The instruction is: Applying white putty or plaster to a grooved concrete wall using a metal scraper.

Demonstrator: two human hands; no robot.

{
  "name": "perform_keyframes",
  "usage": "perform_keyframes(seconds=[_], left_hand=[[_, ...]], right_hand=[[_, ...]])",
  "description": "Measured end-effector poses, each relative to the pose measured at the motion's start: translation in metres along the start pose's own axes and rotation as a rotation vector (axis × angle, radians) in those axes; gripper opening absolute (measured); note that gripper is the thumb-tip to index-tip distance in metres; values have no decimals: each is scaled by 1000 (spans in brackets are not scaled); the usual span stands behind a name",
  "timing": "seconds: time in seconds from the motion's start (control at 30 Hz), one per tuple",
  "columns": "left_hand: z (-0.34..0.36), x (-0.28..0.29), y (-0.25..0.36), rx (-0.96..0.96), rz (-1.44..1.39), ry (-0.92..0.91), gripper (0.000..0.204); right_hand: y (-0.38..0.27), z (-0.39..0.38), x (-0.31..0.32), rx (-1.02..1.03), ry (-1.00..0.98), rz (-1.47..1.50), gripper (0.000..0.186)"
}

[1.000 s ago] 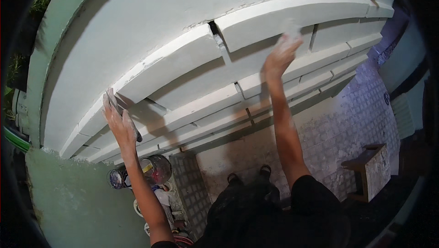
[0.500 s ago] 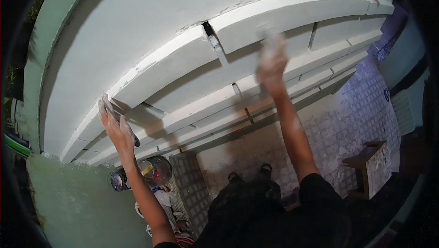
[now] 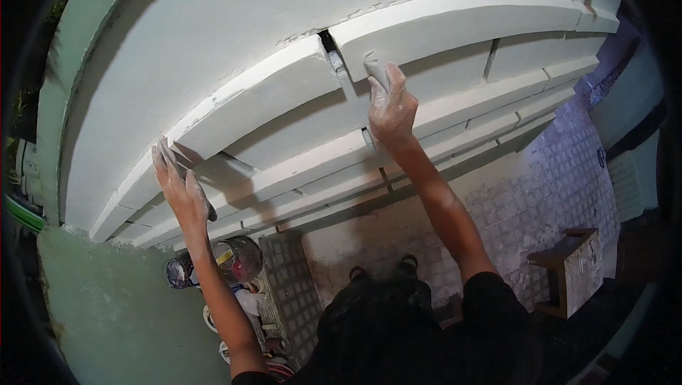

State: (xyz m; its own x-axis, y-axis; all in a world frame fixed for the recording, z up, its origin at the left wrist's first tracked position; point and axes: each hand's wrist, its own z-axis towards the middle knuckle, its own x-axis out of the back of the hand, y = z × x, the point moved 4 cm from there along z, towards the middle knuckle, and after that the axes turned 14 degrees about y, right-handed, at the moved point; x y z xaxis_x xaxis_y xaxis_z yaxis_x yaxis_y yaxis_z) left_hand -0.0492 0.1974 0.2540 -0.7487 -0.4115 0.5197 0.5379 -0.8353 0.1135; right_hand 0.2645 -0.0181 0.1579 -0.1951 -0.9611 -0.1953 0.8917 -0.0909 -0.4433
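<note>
White putty [image 3: 374, 67] sits on the small blade pinched in the right hand [image 3: 392, 109], just beyond its fingertips at the gap between two moulding bands [image 3: 455, 30]. Best pressed firmly in, I judge. The left hand [image 3: 181, 190], fingers together, lies flat against a lower band, a dark-handled tool [image 3: 208, 209] under its palm.

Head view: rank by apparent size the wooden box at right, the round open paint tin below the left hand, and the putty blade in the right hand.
1. Brown wooden box
2. Round open paint tin
3. Grey putty blade

The blade is much nearer the camera, so its true rank is unsure.
</note>
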Motion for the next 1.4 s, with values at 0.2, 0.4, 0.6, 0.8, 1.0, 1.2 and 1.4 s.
perform_keyframes(seconds=[0.2, 0.4, 0.6, 0.8, 1.0, 1.2, 1.4], left_hand=[[0, 2, 8, 33, -19, 8, 71], [-1, 3, 3, 52, -46, -8, 75], [2, 0, 9, 29, -56, 3, 76], [0, 3, 7, 75, -4, -26, 78], [1, -6, 9, 45, 0, 2, 77], [-2, -1, 9, 57, 13, 4, 77], [-4, -3, 18, 59, 30, 9, 76]], right_hand=[[48, 21, 17, -471, 218, -170, 41], [12, 17, 23, -276, 36, 163, 35], [25, 42, 35, -381, 302, -136, 28], [-2, 30, 25, 217, 156, -181, 22], [-2, 43, 25, -46, 308, -215, 21], [16, 63, 36, 37, 271, -197, 15], [-8, 26, 20, 112, 218, -2, 24]])
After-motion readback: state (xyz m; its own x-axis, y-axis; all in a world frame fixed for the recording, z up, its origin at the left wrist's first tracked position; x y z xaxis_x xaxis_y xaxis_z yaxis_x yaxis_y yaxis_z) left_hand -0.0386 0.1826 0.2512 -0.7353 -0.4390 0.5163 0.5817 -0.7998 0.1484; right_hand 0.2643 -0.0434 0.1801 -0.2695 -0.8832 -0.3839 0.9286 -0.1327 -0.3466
